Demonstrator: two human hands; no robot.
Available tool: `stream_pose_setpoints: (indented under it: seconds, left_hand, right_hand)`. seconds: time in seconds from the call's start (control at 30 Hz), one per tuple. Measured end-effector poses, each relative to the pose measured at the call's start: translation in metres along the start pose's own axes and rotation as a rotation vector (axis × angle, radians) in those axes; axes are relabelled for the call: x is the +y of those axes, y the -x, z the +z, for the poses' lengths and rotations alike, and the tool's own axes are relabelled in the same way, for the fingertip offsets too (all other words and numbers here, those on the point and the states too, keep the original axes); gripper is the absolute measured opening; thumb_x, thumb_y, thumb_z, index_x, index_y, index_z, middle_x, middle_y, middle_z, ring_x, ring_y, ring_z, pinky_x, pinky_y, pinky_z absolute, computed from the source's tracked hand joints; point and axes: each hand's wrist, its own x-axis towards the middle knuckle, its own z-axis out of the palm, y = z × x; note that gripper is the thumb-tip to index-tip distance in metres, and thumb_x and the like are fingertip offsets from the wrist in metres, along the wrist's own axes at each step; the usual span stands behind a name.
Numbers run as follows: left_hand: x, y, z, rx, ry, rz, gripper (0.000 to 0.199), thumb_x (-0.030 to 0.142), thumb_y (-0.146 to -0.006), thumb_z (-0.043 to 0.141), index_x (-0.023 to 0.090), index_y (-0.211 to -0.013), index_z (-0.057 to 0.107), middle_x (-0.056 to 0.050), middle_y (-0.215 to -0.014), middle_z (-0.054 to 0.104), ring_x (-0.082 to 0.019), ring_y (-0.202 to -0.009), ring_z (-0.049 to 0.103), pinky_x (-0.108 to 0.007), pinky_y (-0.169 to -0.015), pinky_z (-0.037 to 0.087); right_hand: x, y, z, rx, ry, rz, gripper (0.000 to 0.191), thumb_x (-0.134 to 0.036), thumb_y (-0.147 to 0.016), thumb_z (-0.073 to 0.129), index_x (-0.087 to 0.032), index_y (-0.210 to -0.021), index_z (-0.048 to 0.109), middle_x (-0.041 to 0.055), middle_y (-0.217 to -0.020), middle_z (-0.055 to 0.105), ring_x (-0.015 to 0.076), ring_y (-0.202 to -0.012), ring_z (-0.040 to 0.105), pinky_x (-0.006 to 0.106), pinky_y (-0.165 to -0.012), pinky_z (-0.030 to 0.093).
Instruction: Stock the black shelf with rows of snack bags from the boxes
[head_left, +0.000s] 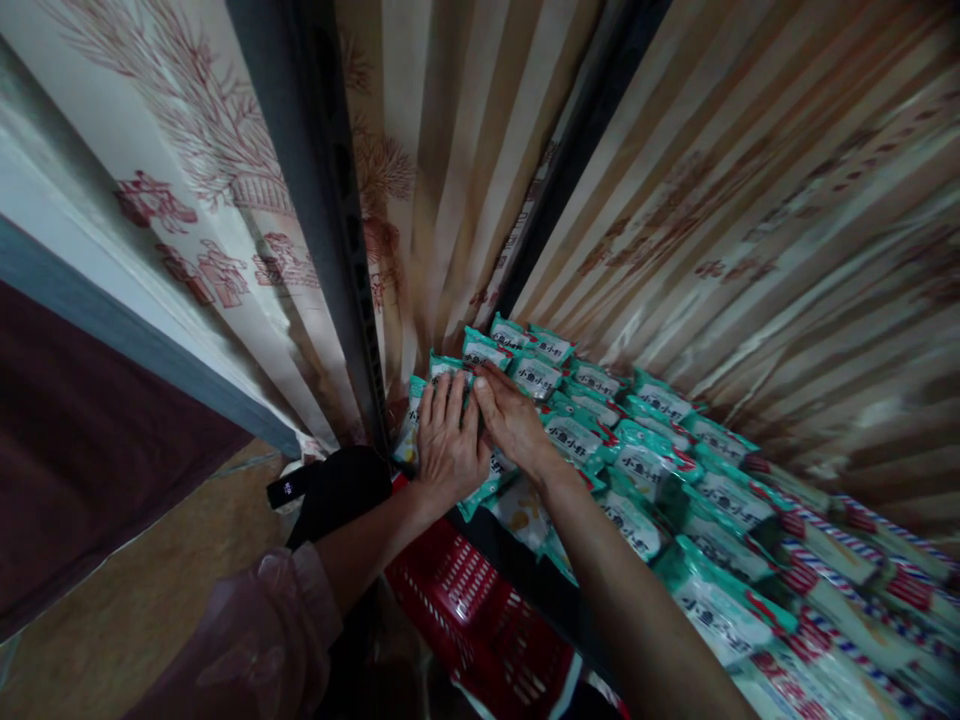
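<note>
We counted at least fifteen green packets in rows; left hand open across the corner ones, right hand touching it, grip unclear. One red basket below, two posts beyond. Right forearm blocked some packets.

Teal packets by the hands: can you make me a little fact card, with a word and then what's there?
Left hand: the left hand lies over the teal packets, fingers stretched out
Right hand: the right hand is close beside it, also at the packets; its grip is unclear
Packet print: 小鱼小虾, dark on white
Packet layout: rough rows, many tilted
Nearby packs: striped-edge packs, at the picture's lower right
Below: red slotted basket
Behind: pleated curtain and dark metal posts
</note>
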Motion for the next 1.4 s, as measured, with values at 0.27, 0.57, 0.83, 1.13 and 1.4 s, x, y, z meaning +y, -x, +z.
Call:
stream_pose_setpoints:
  seconds: [0.27,0.57,0.83,1.13,1.4]
  left_hand:
    - [-0.001,-0.002,0.000,0.008,0.006,-0.008,0.055,0.033,-0.085,0.038,0.010,-0.135,0.033,-0.016,-0.142,0.033,-0.028,-0.136,0.017,-0.053,-0.107,0.021]
    - [-0.004,-0.004,-0.002,0.003,0.012,-0.007,0.054,0.031,-0.085,0.039,0.009,-0.134,0.035,-0.015,-0.142,0.033,-0.028,-0.136,0.016,-0.053,-0.108,0.019]
    - [-0.004,-0.006,-0.002,-0.010,0.018,-0.017,0.056,0.031,-0.084,0.040,0.009,-0.135,0.034,-0.015,-0.142,0.035,-0.028,-0.136,0.017,-0.052,-0.109,0.018]
    - [-0.006,-0.006,-0.001,-0.002,0.051,-0.006,0.054,0.029,-0.084,0.038,0.010,-0.134,0.035,-0.015,-0.139,0.039,-0.028,-0.135,0.021,-0.053,-0.108,0.020]
    - [-0.012,-0.009,-0.006,0.103,0.066,-0.028,0.046,0.026,-0.086,0.040,0.009,-0.128,0.041,-0.017,-0.140,0.037,-0.029,-0.135,0.020,-0.053,-0.107,0.024]
  right_hand:
    - [0.000,-0.004,0.002,0.044,-0.036,0.001,0.062,-0.053,-0.091,0.018,-0.015,-0.119,0.057,0.0105,-0.123,0.057,0.0219,-0.127,0.038,0.043,-0.108,0.031]
    - [-0.002,-0.002,0.001,0.047,-0.049,-0.002,0.059,-0.053,-0.091,0.019,-0.016,-0.120,0.055,0.0095,-0.124,0.057,0.0217,-0.129,0.035,0.044,-0.107,0.031]
    - [-0.006,0.000,0.002,0.060,-0.045,-0.006,0.060,-0.052,-0.092,0.018,-0.014,-0.121,0.054,0.0109,-0.125,0.056,0.0214,-0.129,0.035,0.043,-0.107,0.031]
    - [-0.005,-0.003,0.004,0.078,-0.055,0.002,0.061,-0.053,-0.091,0.016,-0.017,-0.119,0.056,0.0090,-0.123,0.058,0.0203,-0.128,0.038,0.042,-0.107,0.031]
    - [0.000,-0.006,0.003,0.117,-0.051,0.087,0.063,-0.053,-0.091,0.015,-0.013,-0.117,0.057,0.0116,-0.121,0.058,0.0206,-0.124,0.043,0.040,-0.106,0.032]
